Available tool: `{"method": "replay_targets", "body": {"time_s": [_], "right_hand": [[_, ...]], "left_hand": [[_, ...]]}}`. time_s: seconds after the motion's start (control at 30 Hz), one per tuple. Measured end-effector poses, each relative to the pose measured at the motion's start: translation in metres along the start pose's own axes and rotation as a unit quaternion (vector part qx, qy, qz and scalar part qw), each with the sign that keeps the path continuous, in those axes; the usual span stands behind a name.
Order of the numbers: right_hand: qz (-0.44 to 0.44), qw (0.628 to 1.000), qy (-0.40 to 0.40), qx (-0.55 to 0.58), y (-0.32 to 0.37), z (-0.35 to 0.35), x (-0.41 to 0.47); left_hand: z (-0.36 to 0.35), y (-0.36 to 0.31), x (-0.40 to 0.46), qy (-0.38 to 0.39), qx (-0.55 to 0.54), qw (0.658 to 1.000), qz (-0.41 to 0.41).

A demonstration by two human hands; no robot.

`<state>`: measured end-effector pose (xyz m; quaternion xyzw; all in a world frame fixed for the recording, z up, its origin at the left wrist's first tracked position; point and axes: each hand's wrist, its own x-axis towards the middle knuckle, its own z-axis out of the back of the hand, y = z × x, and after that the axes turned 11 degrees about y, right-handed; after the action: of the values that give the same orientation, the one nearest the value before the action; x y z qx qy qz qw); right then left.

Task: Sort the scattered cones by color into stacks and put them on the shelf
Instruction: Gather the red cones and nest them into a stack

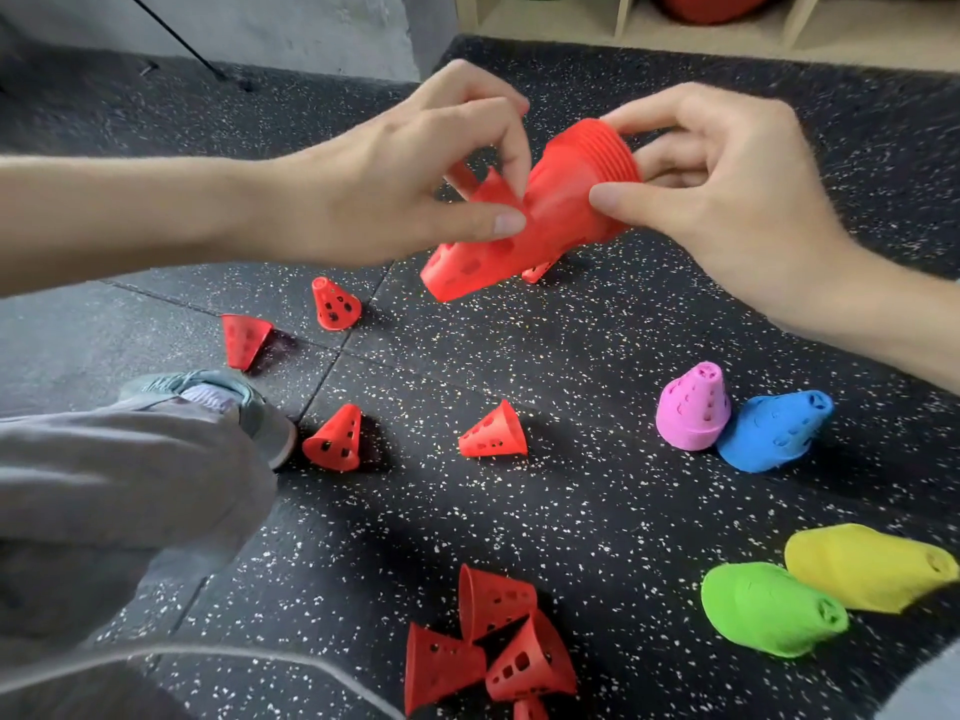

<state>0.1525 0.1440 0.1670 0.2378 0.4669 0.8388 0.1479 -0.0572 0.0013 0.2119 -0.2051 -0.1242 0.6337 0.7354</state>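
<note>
My right hand (727, 189) grips the rim end of a red cone stack (550, 215) held tilted above the floor. My left hand (415, 174) pinches a single red cone (493, 192) against the side of that stack. Several loose red cones lie on the floor: one upright (335, 304), one on its side (241, 339), two near my shoe (335, 439) (493, 432), and a cluster at the bottom (493, 652). Finished stacks lie at the right: pink (693, 406), blue (774, 431), yellow (867, 566), green (769, 608).
The floor is black speckled rubber matting (597, 511). My grey trouser leg (104, 511) and shoe (249, 402) fill the lower left. A wooden shelf (623, 18) with compartments runs along the top edge. A grey wall stands at the top left.
</note>
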Motion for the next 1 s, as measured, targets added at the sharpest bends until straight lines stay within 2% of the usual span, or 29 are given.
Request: {"method": "replay_targets", "body": {"time_s": [0.27, 0.53, 0.77, 0.87, 0.93, 1.0], "right_hand": [[0.009, 0.999, 0.032, 0.025, 0.004, -0.007, -0.001], [0.005, 0.997, 0.055, 0.048, 0.007, -0.004, -0.011], [-0.047, 0.996, 0.057, -0.050, 0.005, -0.001, -0.012], [-0.078, 0.990, 0.046, -0.108, 0.000, 0.001, -0.012], [-0.093, 0.987, 0.045, -0.120, -0.004, 0.002, -0.013], [-0.102, 0.985, 0.048, -0.128, -0.007, 0.002, -0.015]], "left_hand": [[-0.012, -0.007, 0.010, -0.061, -0.047, 0.997, 0.017], [-0.021, -0.011, 0.016, -0.107, -0.193, 0.974, 0.052], [-0.042, 0.000, 0.027, -0.096, -0.214, 0.971, 0.035], [-0.066, 0.014, 0.024, -0.042, -0.241, 0.967, 0.074], [-0.089, 0.025, 0.018, 0.066, -0.182, 0.972, 0.135], [-0.110, 0.038, 0.010, 0.204, -0.103, 0.957, 0.178]]}}
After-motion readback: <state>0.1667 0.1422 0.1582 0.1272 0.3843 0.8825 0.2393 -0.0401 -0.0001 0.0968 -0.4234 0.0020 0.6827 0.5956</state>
